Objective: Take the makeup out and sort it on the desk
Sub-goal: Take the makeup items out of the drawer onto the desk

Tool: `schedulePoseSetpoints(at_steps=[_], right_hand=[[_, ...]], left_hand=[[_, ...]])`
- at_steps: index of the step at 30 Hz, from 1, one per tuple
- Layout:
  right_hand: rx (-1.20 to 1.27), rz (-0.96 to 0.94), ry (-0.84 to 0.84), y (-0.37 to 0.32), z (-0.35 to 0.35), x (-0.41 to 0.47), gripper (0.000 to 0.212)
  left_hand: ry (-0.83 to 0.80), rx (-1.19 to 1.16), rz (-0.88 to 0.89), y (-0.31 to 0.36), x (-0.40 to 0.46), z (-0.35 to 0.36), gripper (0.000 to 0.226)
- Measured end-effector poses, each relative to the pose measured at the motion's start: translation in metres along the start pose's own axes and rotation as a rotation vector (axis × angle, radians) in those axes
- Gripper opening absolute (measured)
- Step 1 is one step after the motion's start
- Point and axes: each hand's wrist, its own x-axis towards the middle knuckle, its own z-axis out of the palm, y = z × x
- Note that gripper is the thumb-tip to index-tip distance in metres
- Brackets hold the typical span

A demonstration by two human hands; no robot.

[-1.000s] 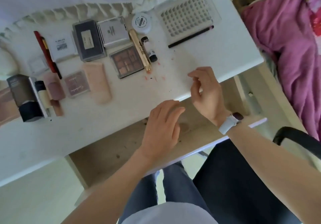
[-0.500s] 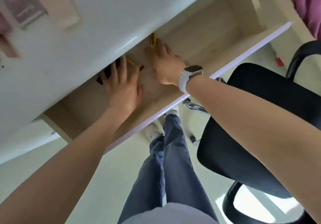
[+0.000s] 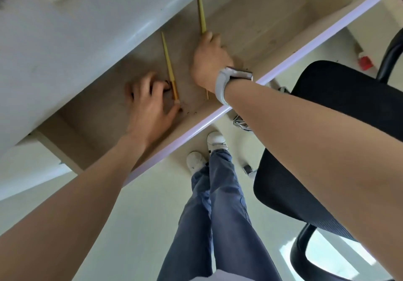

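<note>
Inside the open pale wooden drawer, the right hand is gripping one slim yellow-gold makeup brush handle, while the left hand is curling around a second beside something dark; better lifting each straight up, clearing the white desk edge overhead.

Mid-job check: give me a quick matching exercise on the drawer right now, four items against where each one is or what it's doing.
1. left hand
2. right hand
3. loose gold brush
4. office chair

A. stands on the floor, right of the drawer
B. grips a gold brush handle
C. fingers curled on a small dark item
D. lies in the drawer between the hands

Pairs: 1-C, 2-B, 3-D, 4-A
</note>
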Motion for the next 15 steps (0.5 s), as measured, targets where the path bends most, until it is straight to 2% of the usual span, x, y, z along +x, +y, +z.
schedulePoseSetpoints(at_steps=[3, 5, 6, 8, 10, 11, 15], right_hand=[[0.229, 0.150, -0.010, -0.003, -0.003, 0.020, 0.032], [0.260, 0.154, -0.065, 0.001, -0.009, 0.025, 0.034], [0.279, 0.108, -0.115, 0.005, -0.011, 0.025, 0.032], [0.296, 0.056, -0.192, 0.013, -0.016, 0.023, 0.008], [0.312, 0.084, -0.252, 0.019, -0.018, 0.021, 0.035], [0.347, 0.124, -0.284, 0.020, -0.017, 0.023, 0.040], [0.524, 0.234, -0.318, 0.021, -0.017, 0.027, 0.038]], left_hand=[[-0.017, -0.026, -0.243, 0.006, 0.009, 0.004, 0.075], [-0.025, -0.003, -0.326, 0.011, 0.016, 0.005, 0.079], [-0.026, 0.007, -0.353, 0.014, 0.019, 0.006, 0.077], [-0.039, -0.028, -0.388, 0.019, 0.023, 0.007, 0.065], [-0.078, -0.116, -0.380, 0.023, 0.025, 0.008, 0.045], [-0.104, -0.138, -0.365, 0.024, 0.024, 0.008, 0.036], [-0.149, -0.083, -0.253, 0.025, 0.020, 0.003, 0.019]])
